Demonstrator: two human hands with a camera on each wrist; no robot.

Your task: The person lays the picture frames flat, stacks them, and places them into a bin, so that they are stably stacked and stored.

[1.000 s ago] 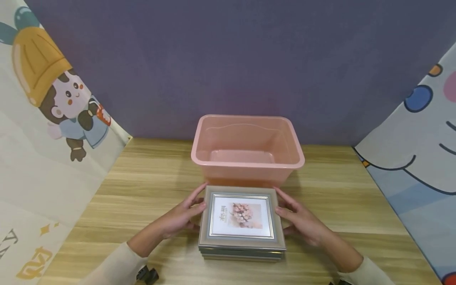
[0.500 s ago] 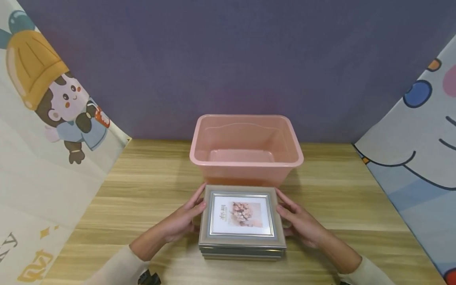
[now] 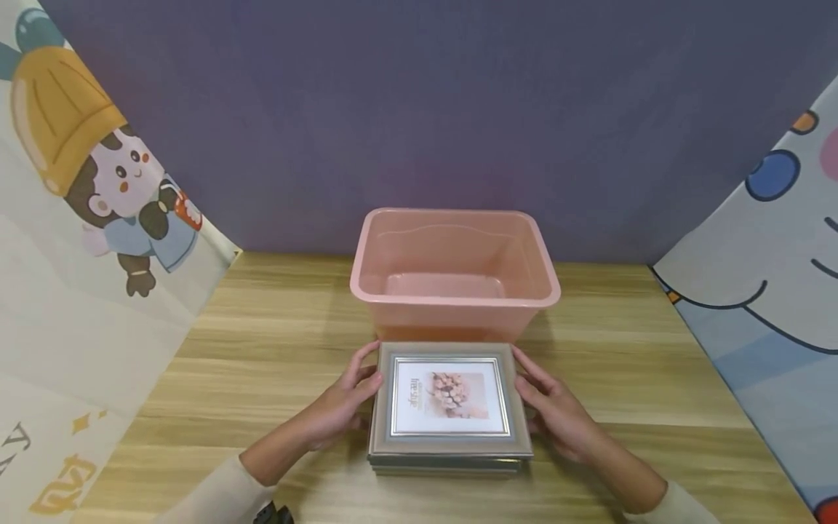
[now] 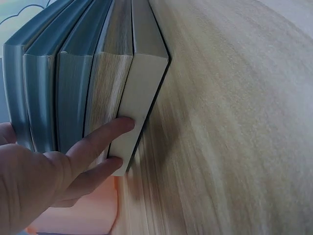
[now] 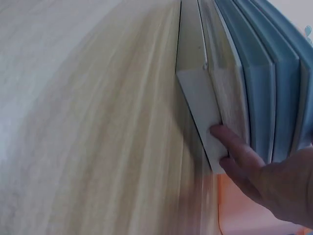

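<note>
A stack of several picture frames (image 3: 452, 444) lies flat between the two hands. The top one has a beige-silver border and a white insert with pink flowers. My left hand (image 3: 337, 404) holds the stack's left side, thumb near the top frame and fingers along the edge. On the opposite side my right hand (image 3: 556, 415) grips it in the same way. In the left wrist view, fingertips (image 4: 122, 126) touch the pale lowest frame; the layers above look blue-grey and wood-toned. The right wrist view shows fingertips (image 5: 222, 134) on that lowest frame too.
Just beyond the stack stands a pink plastic bin (image 3: 455, 300) with nothing inside it. The wood-grain table (image 3: 262, 349) is bordered by a dark blue-grey back wall (image 3: 419, 109) and cartoon-printed panels (image 3: 111, 327) at the sides.
The top of the stack has shifted slightly right and looks a little larger, with less of its front side showing. Both hands have kept their hold and moved slightly with it.
</note>
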